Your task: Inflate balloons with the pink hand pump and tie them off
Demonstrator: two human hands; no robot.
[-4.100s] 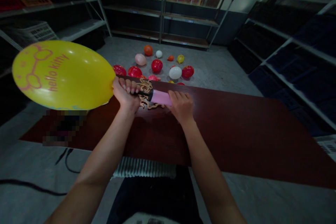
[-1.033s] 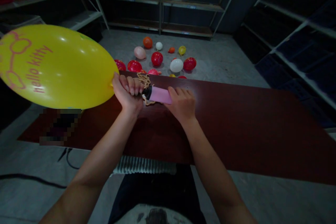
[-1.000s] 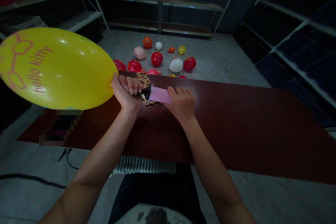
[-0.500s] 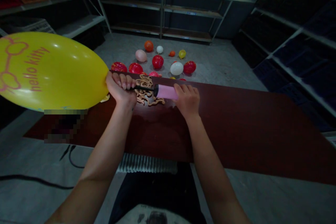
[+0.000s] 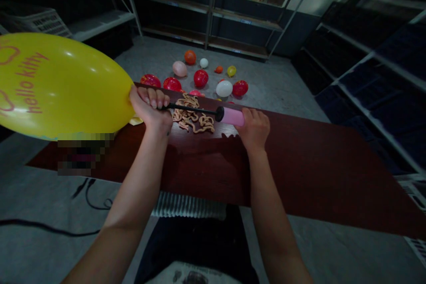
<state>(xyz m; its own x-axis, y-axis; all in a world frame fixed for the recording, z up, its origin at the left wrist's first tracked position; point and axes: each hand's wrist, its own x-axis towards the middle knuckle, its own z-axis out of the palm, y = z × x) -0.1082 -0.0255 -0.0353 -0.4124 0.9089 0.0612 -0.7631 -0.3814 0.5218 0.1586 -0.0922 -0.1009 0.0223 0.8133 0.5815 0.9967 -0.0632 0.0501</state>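
A large yellow balloon (image 5: 60,86) with pink lettering fills the left of the view. My left hand (image 5: 150,108) is closed around its neck and the tip of a hand pump. The pump's thin black rod (image 5: 193,109) runs right from that fist to the pink pump barrel (image 5: 231,116). My right hand (image 5: 254,126) grips the far end of the barrel, drawn well away from the left hand. Both hands hover just above a dark red table (image 5: 299,164).
A heap of tan rubber bands (image 5: 193,117) lies on the table under the rod. Several inflated balloons (image 5: 201,77), red, white, pink, orange and yellow, lie on the grey floor beyond. Metal shelving lines the back and both sides. Black cables (image 5: 83,191) trail at lower left.
My right hand has pulled the pink barrel to the right, baring the long black rod. The balloon has grown and spread further left. My left hand stays on the neck.
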